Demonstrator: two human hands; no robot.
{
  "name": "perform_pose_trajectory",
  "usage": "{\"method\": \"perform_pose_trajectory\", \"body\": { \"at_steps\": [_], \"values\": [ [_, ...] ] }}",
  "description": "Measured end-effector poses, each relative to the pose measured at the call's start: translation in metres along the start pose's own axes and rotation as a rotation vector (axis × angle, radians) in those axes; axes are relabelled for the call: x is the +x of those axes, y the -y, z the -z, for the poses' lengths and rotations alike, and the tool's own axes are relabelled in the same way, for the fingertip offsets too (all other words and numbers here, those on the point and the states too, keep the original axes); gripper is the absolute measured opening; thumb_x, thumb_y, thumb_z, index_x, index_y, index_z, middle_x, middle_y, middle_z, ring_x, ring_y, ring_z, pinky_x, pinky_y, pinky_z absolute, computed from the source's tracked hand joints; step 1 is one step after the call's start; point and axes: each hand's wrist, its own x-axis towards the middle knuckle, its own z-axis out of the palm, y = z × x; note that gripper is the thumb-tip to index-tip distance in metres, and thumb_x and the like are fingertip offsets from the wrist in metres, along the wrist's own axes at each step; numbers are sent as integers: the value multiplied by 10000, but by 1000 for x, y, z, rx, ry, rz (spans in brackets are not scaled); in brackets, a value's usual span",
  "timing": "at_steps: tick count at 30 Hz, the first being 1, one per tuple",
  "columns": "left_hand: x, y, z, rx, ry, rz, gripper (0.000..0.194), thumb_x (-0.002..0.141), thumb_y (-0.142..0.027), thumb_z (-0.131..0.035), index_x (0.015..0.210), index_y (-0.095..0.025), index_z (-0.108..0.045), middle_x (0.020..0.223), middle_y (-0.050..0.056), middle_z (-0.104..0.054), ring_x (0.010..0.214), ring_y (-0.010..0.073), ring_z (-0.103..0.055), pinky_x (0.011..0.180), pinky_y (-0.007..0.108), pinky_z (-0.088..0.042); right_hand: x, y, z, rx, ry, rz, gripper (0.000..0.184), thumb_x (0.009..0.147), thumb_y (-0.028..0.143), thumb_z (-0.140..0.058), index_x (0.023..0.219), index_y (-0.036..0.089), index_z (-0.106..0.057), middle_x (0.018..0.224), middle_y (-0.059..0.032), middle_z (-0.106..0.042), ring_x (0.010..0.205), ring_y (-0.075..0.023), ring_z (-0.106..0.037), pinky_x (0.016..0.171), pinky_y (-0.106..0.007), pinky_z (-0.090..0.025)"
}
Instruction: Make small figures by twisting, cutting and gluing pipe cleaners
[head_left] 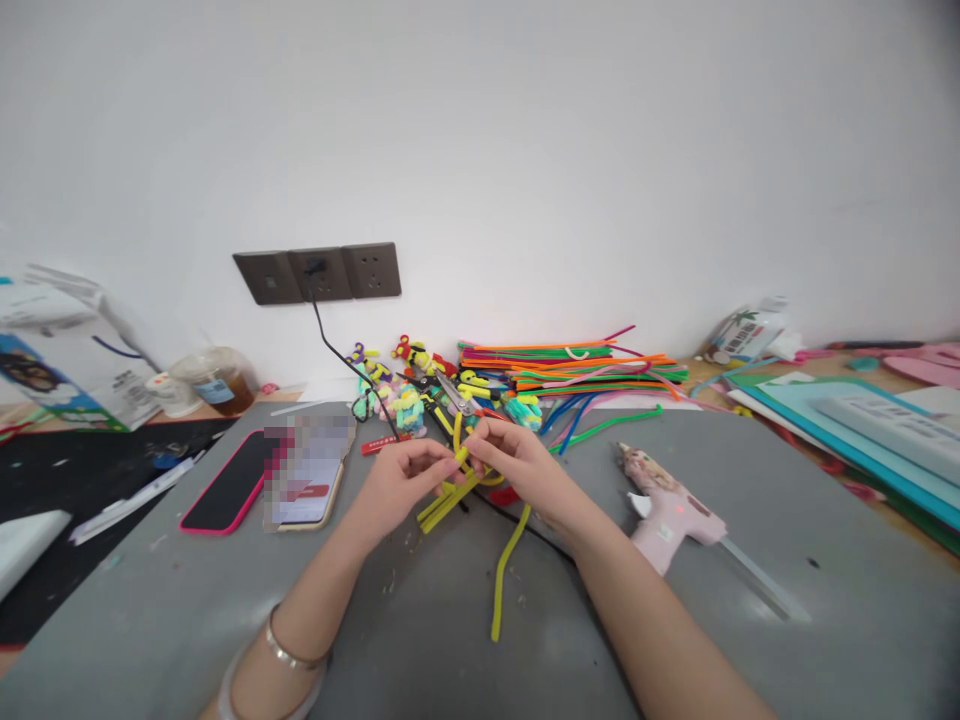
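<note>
Both hands meet over the middle of the grey mat (420, 620), pinching a bent yellow pipe cleaner (458, 436) between them. My left hand (409, 485) is closed, thumb and index finger pressed on the pipe cleaner's lower bend. From the other side, my right hand (521, 465) grips it with closed fingertips. Beneath them lie several straight yellow pipe cleaner pieces (442, 508). A longer yellow pipe cleaner (499, 585) hangs or lies below my right hand; its upper end is hidden by that hand.
Small pipe cleaner figures (409, 410), scissors (455, 395) and a bundle of coloured pipe cleaners (592, 370) lie behind my hands. Two phones (229, 485) are at left. A pink glue gun (667, 510) rests at right. A black cable (328, 340) runs from the wall socket.
</note>
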Motion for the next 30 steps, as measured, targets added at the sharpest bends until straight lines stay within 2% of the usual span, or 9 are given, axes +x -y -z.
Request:
{"method": "perform_pose_trajectory", "body": {
  "at_steps": [4,10,14,19,24,30],
  "values": [
    [0,0,0,4,-46,-1,274,808,-430,-722,777,-158,-729,715,51,-764,604,135,-616,580,237,-472,0,0,1,-23,0,-6,458,829,599,-686,688,190,-538,627,40,-525,584,-111,-444,602,-263,-350],
    [0,-2,3,24,26,7,252,823,-388,-706,719,-158,-701,706,44,-751,633,134,-633,630,237,-486,0,-1,-1,24,34,-30,448,832,597,-685,702,186,-562,642,30,-561,597,-115,-478,626,-267,-380],
    [0,5,1,32,36,34,247,848,-401,-677,784,-163,-694,744,42,-748,628,131,-623,630,243,-492,1,-3,-1,47,20,-41,451,827,600,-687,693,186,-572,651,22,-581,606,-118,-499,642,-270,-403],
    [0,11,-5,196,-139,-66,234,747,-363,-772,894,-188,-722,857,30,-758,674,146,-644,600,234,-473,3,-5,-1,27,-64,-34,490,801,643,-681,658,196,-540,618,30,-549,576,-114,-461,605,-269,-381],
    [-1,6,-7,243,-278,-170,159,772,-341,-730,770,-182,-727,701,3,-737,544,125,-590,530,231,-418,3,-4,-5,29,-69,-26,509,797,664,-668,643,203,-515,604,38,-520,562,-113,-425,591,-273,-354],
    [-5,2,-6,316,-294,-192,158,813,-335,-705,772,-191,-755,691,5,-756,574,144,-620,578,238,-459,2,-4,-6,80,-60,-44,511,801,637,-680,612,204,-485,573,46,-478,543,-106,-369,562,-271,-287]
  ]
}}
